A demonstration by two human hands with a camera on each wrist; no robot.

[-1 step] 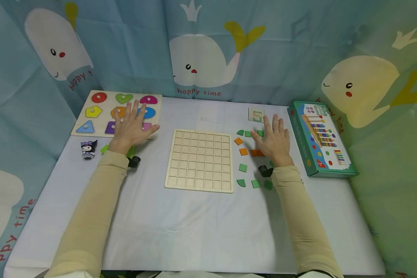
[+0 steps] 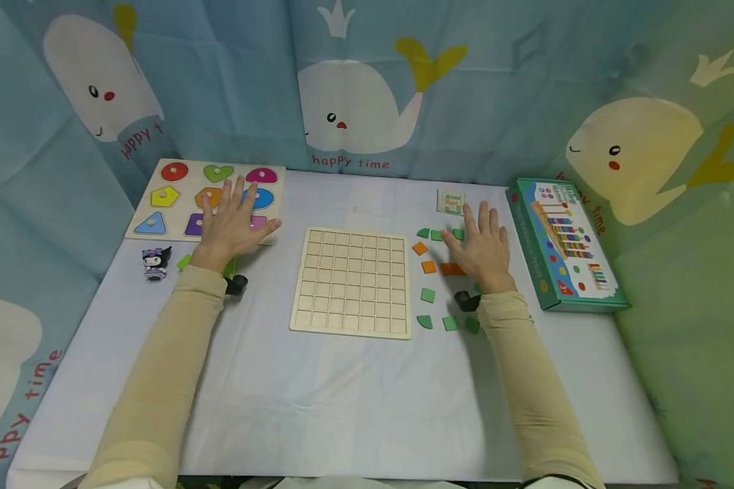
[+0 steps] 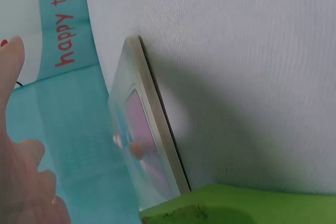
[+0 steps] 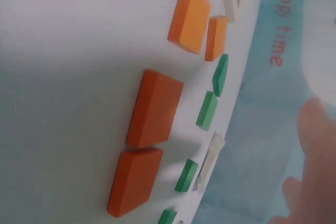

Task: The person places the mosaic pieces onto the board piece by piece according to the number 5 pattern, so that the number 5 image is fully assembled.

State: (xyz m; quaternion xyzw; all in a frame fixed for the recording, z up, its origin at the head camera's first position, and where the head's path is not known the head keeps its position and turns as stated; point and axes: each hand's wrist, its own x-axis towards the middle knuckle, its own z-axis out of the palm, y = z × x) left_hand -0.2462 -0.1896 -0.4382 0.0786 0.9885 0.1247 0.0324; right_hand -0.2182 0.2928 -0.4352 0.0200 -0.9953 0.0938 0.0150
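My left hand [image 2: 228, 231] is spread, fingers apart, over the front of a wooden shape puzzle board [image 2: 187, 178] with knobbed coloured pieces. Nothing is in its grasp. Under that wrist, mostly hidden, lies a bright green thing [image 3: 247, 205]. On the right, my right hand [image 2: 482, 252] also has its fingers extended and holds nothing. Around and below it are small orange tiles [image 4: 155, 108] and green tiles [image 2: 427, 295], some square, some with a rounded side. Between the hands lies a pale wooden grid board [image 2: 351, 282], its square cells bare.
A small patterned card [image 2: 450, 202] lies beyond my right fingertips. At the right stands a green toy box [image 2: 565, 244]. A small purple and white figurine [image 2: 155, 263] is left of my left wrist. Printed curtains [image 2: 367, 102] hang around the white table [image 2: 342, 407].
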